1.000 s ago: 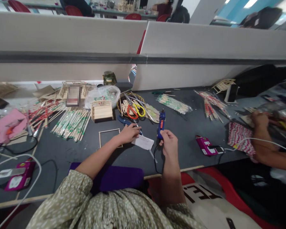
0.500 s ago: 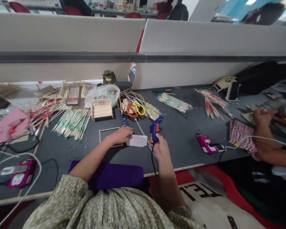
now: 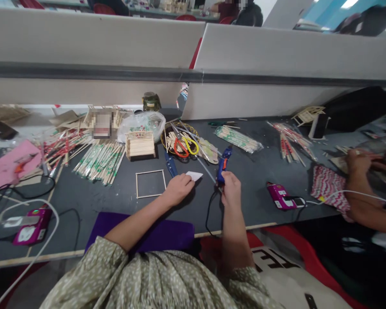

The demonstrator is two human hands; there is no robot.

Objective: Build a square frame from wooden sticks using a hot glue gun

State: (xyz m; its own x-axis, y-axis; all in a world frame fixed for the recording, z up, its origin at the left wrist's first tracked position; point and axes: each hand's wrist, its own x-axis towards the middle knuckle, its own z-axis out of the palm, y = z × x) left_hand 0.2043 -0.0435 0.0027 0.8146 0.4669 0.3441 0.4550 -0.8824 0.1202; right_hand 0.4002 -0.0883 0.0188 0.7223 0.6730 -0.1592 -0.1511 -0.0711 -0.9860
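Observation:
My left hand [image 3: 179, 189] is closed on a small folded white paper [image 3: 194, 175], just above the table. To its left a thin rectangular frame of wooden sticks [image 3: 150, 171] lies flat. A blue utility knife [image 3: 170, 165] lies just beyond my left fingers. My right hand [image 3: 231, 188] grips a blue glue gun [image 3: 223, 165] with an orange trigger, its nozzle pointing away from me. From it a black cord runs down towards the table edge. Beyond my hands, orange and yellow scissors [image 3: 187, 146] rest on a round basket of short sticks [image 3: 170, 141].
A small stick-built bench [image 3: 140, 146] and packs of chopsticks [image 3: 99, 163] stand at the back left. Another chopstick pack [image 3: 238, 138] lies back right. Magenta power boxes [image 3: 33, 227] with cables sit on both sides. A co-worker's hand [image 3: 358, 163] is at far right.
My left hand has moved off the stick frame to the right, and the paper now shows tilted. My right hand has shifted slightly right with the glue gun. The whole view has shifted a little.

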